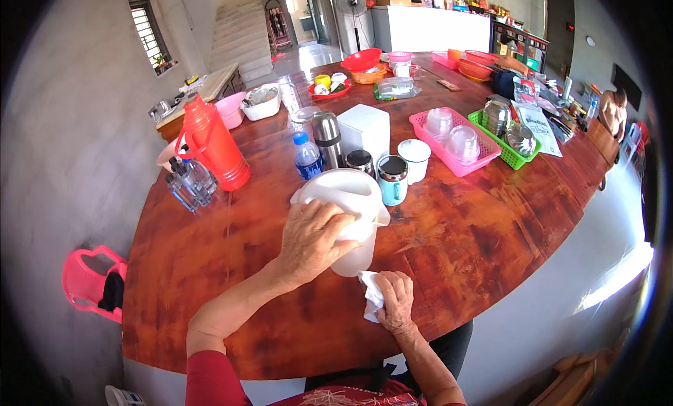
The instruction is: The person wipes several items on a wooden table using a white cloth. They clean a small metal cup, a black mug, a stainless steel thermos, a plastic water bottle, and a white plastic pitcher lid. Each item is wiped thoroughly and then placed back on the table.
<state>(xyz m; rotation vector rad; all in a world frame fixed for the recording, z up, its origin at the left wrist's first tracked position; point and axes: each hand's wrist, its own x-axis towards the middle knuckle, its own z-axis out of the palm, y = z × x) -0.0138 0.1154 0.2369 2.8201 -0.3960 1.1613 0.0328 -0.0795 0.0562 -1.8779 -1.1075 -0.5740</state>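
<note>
The big round wooden table fills most of the view, with a dark red-brown shiny top. At its near edge stands the white plastic jug, tipped a little toward the person. The left hand lies over the jug's upper side with its fingers curled around the wall, gripping it. The right hand is at the base of the jug, the fingers closed on a small white cloth that touches the jug's bottom.

I judge the jug to be light and rather stiff, since it is thin plastic and looks empty; the smooth wall may be slippery, so the rim or the handle side is the better place to hold it. It should not break easily.

Behind the jug stand a white box, tall and plain, a steel flask, a small water bottle with a blue label and blue cap, a pale blue mug and a white cup. On the left there is a tall red thermos. On the right are a pink tray with clear bowls and a green basket with metal bowls, then a flat white printed packet.
</note>
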